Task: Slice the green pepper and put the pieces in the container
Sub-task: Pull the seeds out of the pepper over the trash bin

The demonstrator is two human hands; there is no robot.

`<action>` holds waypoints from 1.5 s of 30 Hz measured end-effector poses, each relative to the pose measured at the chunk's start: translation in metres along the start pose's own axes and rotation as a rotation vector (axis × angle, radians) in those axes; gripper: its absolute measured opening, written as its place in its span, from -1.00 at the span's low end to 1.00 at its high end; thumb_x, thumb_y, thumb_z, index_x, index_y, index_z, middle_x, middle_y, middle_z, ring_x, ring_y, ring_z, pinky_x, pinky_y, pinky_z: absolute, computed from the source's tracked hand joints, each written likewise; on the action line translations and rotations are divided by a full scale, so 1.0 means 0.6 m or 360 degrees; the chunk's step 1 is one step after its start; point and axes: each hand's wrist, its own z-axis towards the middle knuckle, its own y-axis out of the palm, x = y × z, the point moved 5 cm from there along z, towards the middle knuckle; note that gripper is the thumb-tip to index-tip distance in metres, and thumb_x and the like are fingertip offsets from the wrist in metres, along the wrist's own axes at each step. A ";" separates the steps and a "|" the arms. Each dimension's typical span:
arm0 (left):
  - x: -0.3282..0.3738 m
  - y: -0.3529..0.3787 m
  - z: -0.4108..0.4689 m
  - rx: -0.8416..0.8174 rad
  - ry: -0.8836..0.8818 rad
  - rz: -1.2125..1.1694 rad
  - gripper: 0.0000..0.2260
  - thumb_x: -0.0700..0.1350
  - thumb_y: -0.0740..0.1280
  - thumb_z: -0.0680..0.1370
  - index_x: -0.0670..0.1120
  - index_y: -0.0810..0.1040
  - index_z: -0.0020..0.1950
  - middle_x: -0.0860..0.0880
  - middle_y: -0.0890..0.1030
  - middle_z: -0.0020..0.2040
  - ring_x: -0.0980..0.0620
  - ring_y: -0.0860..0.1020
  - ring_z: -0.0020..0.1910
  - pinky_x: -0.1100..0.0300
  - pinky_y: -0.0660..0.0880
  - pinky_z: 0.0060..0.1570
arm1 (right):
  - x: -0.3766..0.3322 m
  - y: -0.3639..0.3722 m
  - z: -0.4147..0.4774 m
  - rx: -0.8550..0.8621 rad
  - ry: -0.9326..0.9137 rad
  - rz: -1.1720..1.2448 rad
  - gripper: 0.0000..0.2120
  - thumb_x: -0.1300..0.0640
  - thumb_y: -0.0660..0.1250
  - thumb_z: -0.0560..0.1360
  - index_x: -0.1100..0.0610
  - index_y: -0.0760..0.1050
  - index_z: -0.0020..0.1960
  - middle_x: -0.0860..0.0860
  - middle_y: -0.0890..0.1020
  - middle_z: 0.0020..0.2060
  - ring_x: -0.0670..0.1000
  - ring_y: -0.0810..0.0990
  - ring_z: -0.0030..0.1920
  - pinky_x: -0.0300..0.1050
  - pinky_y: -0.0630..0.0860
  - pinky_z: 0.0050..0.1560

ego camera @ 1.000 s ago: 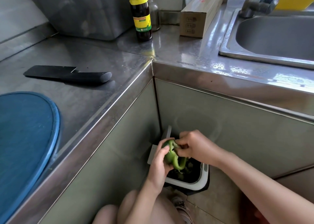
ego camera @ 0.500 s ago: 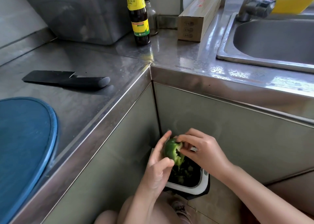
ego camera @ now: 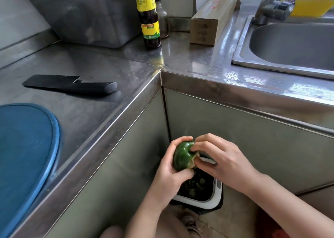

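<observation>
Down in the counter's corner, my left hand (ego camera: pixel 167 167) grips a green pepper (ego camera: pixel 182 156) above a white-rimmed floor bin (ego camera: pixel 207 202) that holds dark green scraps. My right hand (ego camera: pixel 220 159) has its fingertips curled into the pepper's open torn side. A black knife (ego camera: pixel 72 86) lies flat on the steel counter (ego camera: pixel 108 71) at the left. A blue cutting board (ego camera: pixel 25 147) lies at the near left. A grey plastic container (ego camera: pixel 85 12) stands at the back of the counter.
A dark sauce bottle (ego camera: pixel 149 21) with a yellow label and a second bottle (ego camera: pixel 162 19) stand at the back corner. A long cardboard box (ego camera: pixel 211 19) lies beside the steel sink (ego camera: pixel 292 44) and faucet (ego camera: pixel 271 6). Cabinet fronts close in the corner around the bin.
Both hands have lifted the pepper higher above the bin and turned it. My right fingers have gone deeper into its open side. The view has tilted down slightly.
</observation>
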 end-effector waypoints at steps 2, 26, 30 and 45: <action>-0.008 0.003 0.006 0.0008 -0.0017 -0.0026 -0.60 -0.18 0.38 0.41 0.01 0.48 0.24 -0.13 0.57 0.11 -0.05 0.53 0.13 0.05 0.46 0.15 | 0.010 0.006 0.005 -0.0096 0.0121 0.0029 -0.77 0.17 0.46 0.34 0.17 0.53 -0.05 -0.02 0.55 -0.13 -0.14 0.44 -0.25 -0.41 0.39 -0.22; -0.121 -0.058 0.050 0.0858 -0.0500 -0.0522 -0.60 0.10 0.29 0.51 -0.14 0.48 0.22 -0.22 0.60 0.12 -0.12 0.60 0.08 -0.05 0.52 0.11 | 0.079 0.122 0.026 -0.0409 0.0550 0.0178 -0.85 0.16 0.48 0.38 0.14 0.55 -0.11 -0.05 0.52 -0.25 -0.05 0.51 -0.28 -0.25 0.43 -0.25; -0.116 -0.071 0.050 0.1013 -0.0510 -0.0812 -0.60 0.09 0.24 0.55 -0.18 0.46 0.21 -0.25 0.61 0.07 -0.13 0.66 -0.09 -0.04 0.59 -0.04 | 0.100 0.099 0.025 -0.0232 0.0717 0.0236 -0.87 0.11 0.46 0.41 0.17 0.66 -0.10 0.01 0.62 -0.25 -0.04 0.56 -0.26 -0.37 0.39 -0.19; -0.098 -0.042 0.034 0.0709 -0.0627 -0.0928 -0.56 0.13 0.10 0.59 -0.20 0.54 0.11 -0.20 0.67 -0.06 -0.10 0.66 -0.15 0.02 0.62 -0.15 | 0.069 0.100 0.021 -0.0538 0.0174 -0.0126 -0.74 0.12 0.51 0.32 0.15 0.62 -0.02 0.02 0.58 -0.19 0.05 0.59 -0.22 -0.16 0.53 -0.23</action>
